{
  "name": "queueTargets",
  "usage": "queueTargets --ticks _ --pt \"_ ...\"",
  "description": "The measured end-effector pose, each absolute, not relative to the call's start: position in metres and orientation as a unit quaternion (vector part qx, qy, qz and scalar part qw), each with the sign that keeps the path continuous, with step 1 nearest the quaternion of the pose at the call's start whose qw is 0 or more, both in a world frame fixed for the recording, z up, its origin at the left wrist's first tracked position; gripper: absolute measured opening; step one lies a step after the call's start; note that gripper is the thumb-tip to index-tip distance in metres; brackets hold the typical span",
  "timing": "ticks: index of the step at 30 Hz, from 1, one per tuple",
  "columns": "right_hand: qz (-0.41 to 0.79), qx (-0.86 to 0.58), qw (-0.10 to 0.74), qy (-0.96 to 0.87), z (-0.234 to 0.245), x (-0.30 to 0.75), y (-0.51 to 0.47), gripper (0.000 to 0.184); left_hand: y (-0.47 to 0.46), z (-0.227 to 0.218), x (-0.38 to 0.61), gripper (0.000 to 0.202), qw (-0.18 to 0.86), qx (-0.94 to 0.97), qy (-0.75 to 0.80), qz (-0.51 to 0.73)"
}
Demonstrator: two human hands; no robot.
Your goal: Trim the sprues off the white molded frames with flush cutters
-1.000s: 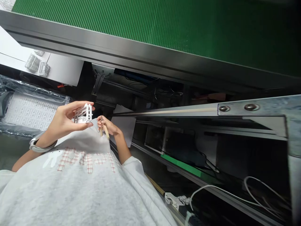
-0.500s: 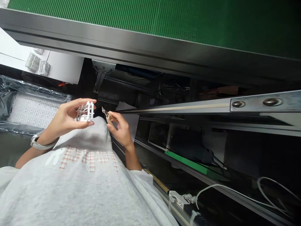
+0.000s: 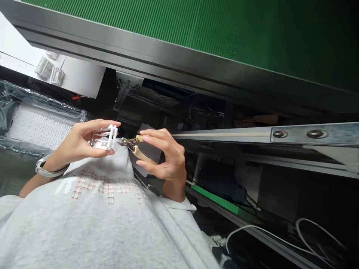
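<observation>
My left hand (image 3: 77,144) pinches a small white plastic frame part (image 3: 105,136) between thumb and fingers, held above my grey sweatshirt. A white band sits on that wrist. My right hand (image 3: 165,157) grips a small pair of cutters (image 3: 134,146) with tan handles. The metal jaws of the cutters touch the right edge of the white part.
A green ribbed conveyor belt (image 3: 196,26) with a steel rail (image 3: 140,56) runs across the top. A bag of white parts (image 3: 36,125) lies at left, with loose parts on a white surface (image 3: 50,71) above. A metal bar (image 3: 280,132), dark machinery and white cables (image 3: 280,235) fill the right.
My right hand has moved up and left with the cutters. Their jaws now meet the white part, which my left hand has tilted flatter.
</observation>
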State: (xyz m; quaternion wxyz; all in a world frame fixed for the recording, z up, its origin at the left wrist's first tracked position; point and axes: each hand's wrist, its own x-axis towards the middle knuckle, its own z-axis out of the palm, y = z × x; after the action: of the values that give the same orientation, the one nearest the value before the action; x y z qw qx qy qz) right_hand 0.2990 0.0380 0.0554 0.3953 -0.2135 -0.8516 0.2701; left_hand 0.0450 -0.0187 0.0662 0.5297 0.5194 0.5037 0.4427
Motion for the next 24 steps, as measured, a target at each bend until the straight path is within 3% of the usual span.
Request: queueTargets --ticks 10,24 --pt "0.253 -0.215 0.386 -0.86 0.062 0.302 0.03 0.043 -0.021 0.062 0.043 0.05 0.536 0.525 0.509 0.421" --pt "0.243 -0.225 0.398 -0.855 0.059 0.3 0.028 0.045 -0.02 0.059 0.039 0.05 0.54 0.531 0.493 0.428"
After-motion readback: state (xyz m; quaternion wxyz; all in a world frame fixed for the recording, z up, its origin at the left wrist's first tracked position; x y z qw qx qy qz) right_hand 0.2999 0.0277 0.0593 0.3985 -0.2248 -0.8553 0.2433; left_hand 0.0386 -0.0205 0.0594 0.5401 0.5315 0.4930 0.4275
